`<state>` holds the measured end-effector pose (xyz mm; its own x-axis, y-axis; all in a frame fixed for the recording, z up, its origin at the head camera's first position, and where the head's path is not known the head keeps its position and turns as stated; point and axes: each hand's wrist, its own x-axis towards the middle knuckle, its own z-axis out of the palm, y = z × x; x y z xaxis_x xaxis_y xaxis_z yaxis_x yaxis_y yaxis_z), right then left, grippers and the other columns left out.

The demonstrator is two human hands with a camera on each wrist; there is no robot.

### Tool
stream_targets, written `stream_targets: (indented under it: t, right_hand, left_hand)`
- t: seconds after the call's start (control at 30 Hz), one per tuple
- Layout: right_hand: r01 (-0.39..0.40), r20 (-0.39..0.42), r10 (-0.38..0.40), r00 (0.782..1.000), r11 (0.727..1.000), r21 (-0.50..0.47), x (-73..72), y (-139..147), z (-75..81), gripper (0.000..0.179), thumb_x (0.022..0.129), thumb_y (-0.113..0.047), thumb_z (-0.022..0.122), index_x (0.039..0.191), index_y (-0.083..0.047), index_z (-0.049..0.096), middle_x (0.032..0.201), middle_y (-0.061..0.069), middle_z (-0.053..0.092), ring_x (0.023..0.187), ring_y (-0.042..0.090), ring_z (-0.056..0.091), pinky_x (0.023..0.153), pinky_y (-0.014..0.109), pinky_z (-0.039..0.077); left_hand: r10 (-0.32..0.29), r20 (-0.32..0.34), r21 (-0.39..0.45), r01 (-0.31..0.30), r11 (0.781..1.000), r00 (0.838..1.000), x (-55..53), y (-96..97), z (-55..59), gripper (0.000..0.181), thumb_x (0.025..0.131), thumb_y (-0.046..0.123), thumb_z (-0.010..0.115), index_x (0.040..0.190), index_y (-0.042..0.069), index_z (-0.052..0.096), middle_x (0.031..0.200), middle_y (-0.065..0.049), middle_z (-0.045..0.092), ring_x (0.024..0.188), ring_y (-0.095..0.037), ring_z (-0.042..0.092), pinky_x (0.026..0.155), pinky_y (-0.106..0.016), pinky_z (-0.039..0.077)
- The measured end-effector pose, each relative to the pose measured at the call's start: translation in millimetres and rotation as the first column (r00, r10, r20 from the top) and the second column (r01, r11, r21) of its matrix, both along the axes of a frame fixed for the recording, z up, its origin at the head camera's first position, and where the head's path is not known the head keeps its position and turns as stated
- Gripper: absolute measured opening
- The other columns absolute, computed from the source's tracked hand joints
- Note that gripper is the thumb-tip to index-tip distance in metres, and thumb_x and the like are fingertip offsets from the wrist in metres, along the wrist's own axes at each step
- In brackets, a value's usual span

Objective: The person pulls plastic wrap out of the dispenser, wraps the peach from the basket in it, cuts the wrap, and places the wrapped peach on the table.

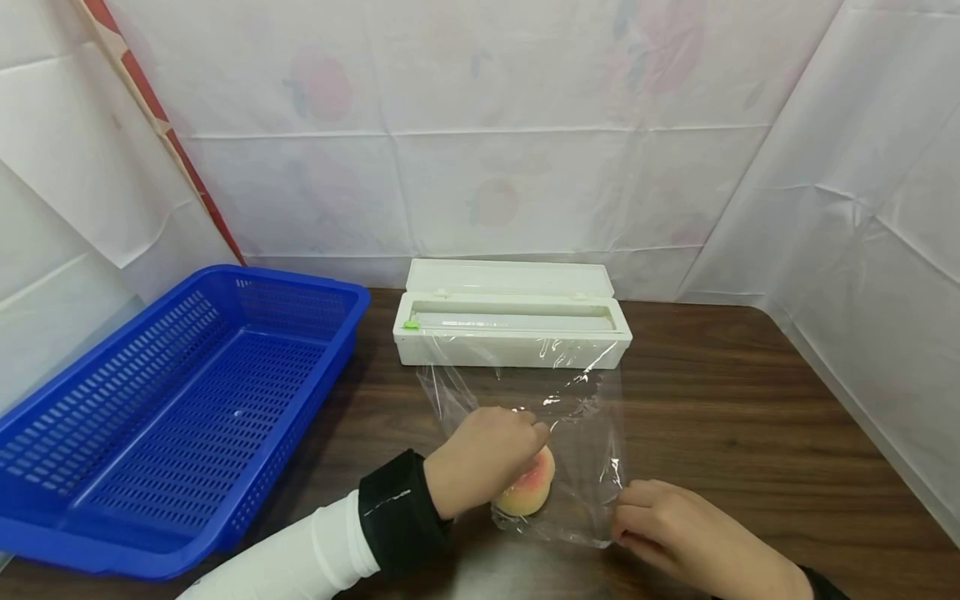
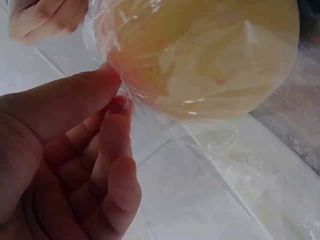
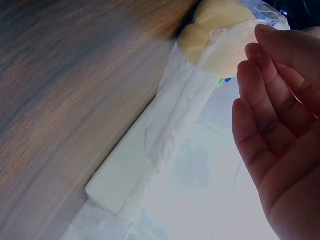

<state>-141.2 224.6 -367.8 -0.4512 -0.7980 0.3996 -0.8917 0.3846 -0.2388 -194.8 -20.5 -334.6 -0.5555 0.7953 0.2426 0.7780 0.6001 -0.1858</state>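
Observation:
A peach with a pink blush lies on the table under clear cling film. The film runs back from it to a white cling film dispenser box whose lid stands open. My left hand reaches over the peach; in the left wrist view its thumb and index finger pinch the film close against the fruit. At the film's near right corner, my right hand pinches the edge between thumb and fingers. The exact grip there is partly hidden.
A blue perforated plastic basket stands on the left of the dark wooden table. A small green slider sits on the dispenser's left front. White patterned sheeting encloses the back and sides.

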Motion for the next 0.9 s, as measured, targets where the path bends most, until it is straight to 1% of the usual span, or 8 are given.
stream_targets:
  t: [0.13, 0.3, 0.43, 0.5, 0.63, 0.7, 0.83, 0.9]
  right_hand:
    - [-0.009, -0.006, 0.009, 1.000, 1.000, -0.007, 0.2, -1, 1.0, 0.024, 0.076, -0.009, 0.068, 0.086, -0.027, 0.055, 0.083, -0.018, 0.047, 0.076, -0.005, 0.044, 0.067, 0.007, 0.036]
    - [-0.007, -0.032, 0.006, 0.999, 1.000, -0.003, 0.3, -2, 3.2, 0.019, 0.079, -0.012, 0.067, 0.085, -0.026, 0.056, 0.083, -0.018, 0.047, 0.076, -0.005, 0.044, 0.067, 0.008, 0.035]
    - [0.018, -0.064, -0.017, 0.998, 1.000, 0.006, 0.0, -4, 7.2, 0.014, 0.085, -0.017, 0.063, 0.081, -0.027, 0.054, 0.081, -0.019, 0.043, 0.074, -0.005, 0.040, 0.064, 0.007, 0.034]
    - [0.029, -0.094, -0.029, 0.995, 1.000, 0.001, -0.9, -7, 10.1, 0.013, 0.090, -0.022, 0.055, 0.078, -0.027, 0.052, 0.079, -0.019, 0.040, 0.072, -0.005, 0.039, 0.063, 0.007, 0.033]
    - [0.020, -0.177, -0.024, 0.984, 1.000, -0.022, -5.5, -14, 17.0, 0.024, 0.097, -0.026, 0.038, 0.078, -0.024, 0.052, 0.076, -0.017, 0.038, 0.068, -0.003, 0.038, 0.061, 0.008, 0.033]
    - [0.012, -0.215, -0.017, 0.977, 1.000, -0.025, -8.4, -18, 20.8, 0.025, 0.097, -0.025, 0.037, 0.079, -0.022, 0.054, 0.076, -0.015, 0.039, 0.067, -0.001, 0.039, 0.060, 0.010, 0.034]
    - [0.017, -0.243, -0.022, 0.970, 1.000, -0.022, -13.2, -25, 28.7, 0.029, 0.098, -0.026, 0.034, 0.080, -0.019, 0.056, 0.077, -0.012, 0.042, 0.068, 0.002, 0.041, 0.060, 0.013, 0.037]
    - [0.010, -0.281, -0.022, 0.959, 0.999, -0.043, -15.8, -30, 32.3, 0.029, 0.098, -0.024, 0.034, 0.080, -0.018, 0.056, 0.077, -0.011, 0.042, 0.068, 0.003, 0.041, 0.059, 0.014, 0.037]
  left_hand:
    - [-0.009, -0.015, -0.038, 0.008, 0.999, 1.000, 2.0, -0.4, 0.1, 0.012, 0.071, 0.015, 0.073, 0.078, 0.020, 0.065, 0.071, 0.009, 0.055, 0.063, -0.006, 0.052, 0.048, -0.020, 0.041]
    - [-0.012, -0.026, -0.027, 0.011, 1.000, 1.000, 3.0, -2.0, -0.6, 0.013, 0.068, 0.013, 0.074, 0.076, 0.021, 0.068, 0.069, 0.008, 0.049, 0.062, -0.007, 0.044, 0.048, -0.018, 0.038]
    - [-0.007, -0.016, -0.020, 0.006, 1.000, 1.000, 3.2, -4.5, -1.1, 0.014, 0.067, 0.012, 0.074, 0.074, 0.021, 0.067, 0.068, 0.008, 0.049, 0.062, -0.008, 0.045, 0.048, -0.019, 0.039]
    - [-0.007, -0.004, -0.016, 0.007, 1.000, 1.000, 3.7, -6.4, -0.6, 0.015, 0.066, 0.010, 0.073, 0.073, 0.021, 0.066, 0.067, 0.009, 0.051, 0.060, -0.007, 0.047, 0.047, -0.020, 0.039]
    - [-0.023, 0.009, 0.004, 0.023, 1.000, 1.000, 3.3, -10.1, -0.8, 0.019, 0.064, 0.004, 0.071, 0.069, 0.021, 0.063, 0.063, 0.010, 0.051, 0.056, -0.007, 0.047, 0.045, -0.021, 0.038]
    - [-0.040, 0.007, 0.008, 0.040, 0.999, 0.999, 2.3, -11.3, -1.1, 0.020, 0.064, 0.003, 0.070, 0.067, 0.020, 0.062, 0.062, 0.010, 0.049, 0.054, -0.006, 0.045, 0.045, -0.020, 0.037]
    - [-0.080, 0.008, 0.006, 0.080, 0.997, 0.997, -0.6, -12.8, -1.6, 0.020, 0.065, 0.002, 0.069, 0.065, 0.020, 0.060, 0.062, 0.009, 0.048, 0.052, -0.006, 0.044, 0.044, -0.019, 0.036]
    - [-0.096, 0.019, 0.009, 0.096, 0.995, 0.995, -2.0, -13.6, -2.2, 0.019, 0.065, 0.003, 0.069, 0.065, 0.020, 0.060, 0.063, 0.009, 0.048, 0.052, -0.006, 0.044, 0.044, -0.019, 0.036]
